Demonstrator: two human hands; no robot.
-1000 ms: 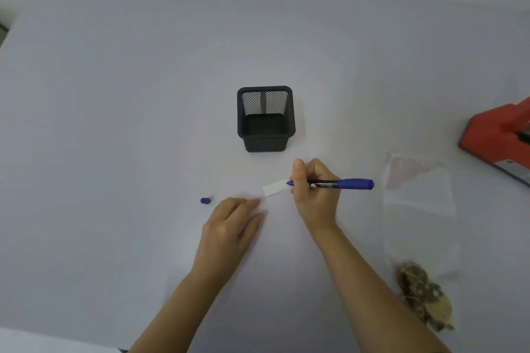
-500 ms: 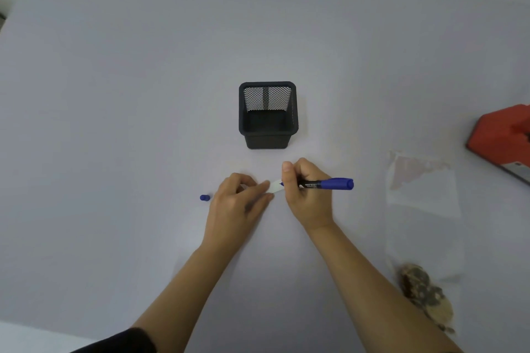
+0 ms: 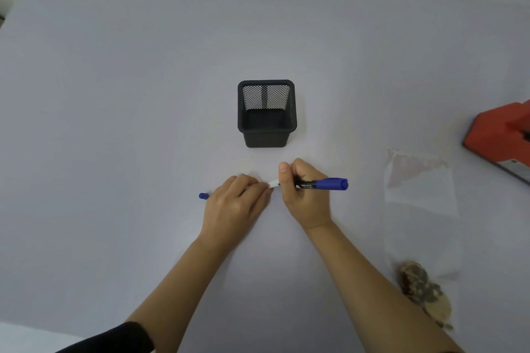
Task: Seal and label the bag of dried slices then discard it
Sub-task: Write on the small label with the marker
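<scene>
The labelling looks under way, not finished: the right hand (image 3: 304, 195) grips a blue pen (image 3: 329, 184) with its tip at a small white label (image 3: 273, 183), which the left hand (image 3: 235, 200) pins to the surface (image 3: 114, 123) with loosely bent fingertips. The clear bag (image 3: 421, 223) lies well apart on the right, dried slices (image 3: 421, 289) at its near end, still unlabelled and not discarded; whether it is sealed cannot be told. The pen's barrel print is too small to read, and no writing shows on the label.

It is looking like an office desk: a black mesh pen holder (image 3: 266, 114) is sitting mid-frame on a plain pale tabletop (image 3: 114, 123).
</scene>
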